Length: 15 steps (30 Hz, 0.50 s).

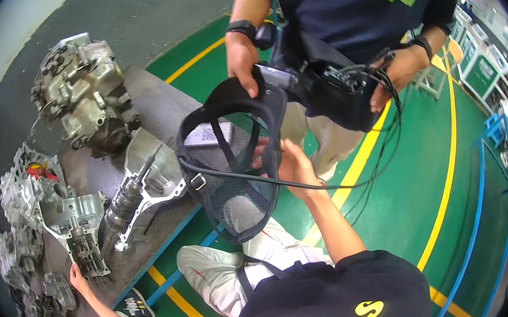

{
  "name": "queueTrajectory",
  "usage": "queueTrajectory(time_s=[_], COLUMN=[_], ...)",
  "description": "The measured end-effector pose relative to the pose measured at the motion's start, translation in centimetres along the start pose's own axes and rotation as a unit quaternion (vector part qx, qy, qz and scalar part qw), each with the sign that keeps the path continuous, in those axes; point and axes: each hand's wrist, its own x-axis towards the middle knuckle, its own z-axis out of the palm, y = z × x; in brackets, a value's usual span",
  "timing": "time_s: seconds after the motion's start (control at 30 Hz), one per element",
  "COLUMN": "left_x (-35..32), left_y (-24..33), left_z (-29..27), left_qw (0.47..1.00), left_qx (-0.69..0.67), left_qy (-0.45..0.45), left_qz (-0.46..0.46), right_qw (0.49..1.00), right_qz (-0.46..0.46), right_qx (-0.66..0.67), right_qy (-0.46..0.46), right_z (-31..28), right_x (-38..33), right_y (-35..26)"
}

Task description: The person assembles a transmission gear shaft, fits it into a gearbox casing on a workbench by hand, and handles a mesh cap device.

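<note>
My right hand (pixel 296 163) reaches up with fingers spread against the inside of a black mesh harness (pixel 232 187); some fingertips show only through the mesh. A person standing opposite holds the harness's top edge with one hand (pixel 243 63) and grips a black device box (pixel 337 90) with cables in the other hand (pixel 399 68). A thin black cable (pixel 326 185) runs across the harness and over my wrist. My left hand (pixel 75 274) rests low on the left, touching a small metal gear assembly (pixel 86 252).
A grey platform (pixel 148 96) carries a large gearbox housing (pixel 83 92), a geared shaft (pixel 126 203) and several cast metal parts. The green floor (pixel 412 195) has yellow and blue lines. My white-trousered knee (pixel 216 267) and my shoe (pixel 137 305) are below. Green-panelled benches (pixel 480 68) stand far right.
</note>
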Motion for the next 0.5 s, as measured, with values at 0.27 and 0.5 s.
queueTrajectory(time_s=[0.27,0.5], left_x=[-1.5,-1.6], left_y=[0.5,0.0], left_z=[0.7,-1.1], left_qw=[0.997,1.0], left_qx=[-0.045,-0.005], left_qy=[0.04,-0.008], left_qz=[-0.041,-0.008], right_qw=[0.999,1.0], right_qz=[0.005,-0.022], right_qx=[-0.026,-0.017], right_qy=[-0.031,-0.013], right_z=[7.3,8.5], right_x=[-3.0,-4.1], right_y=[-3.6,-4.6])
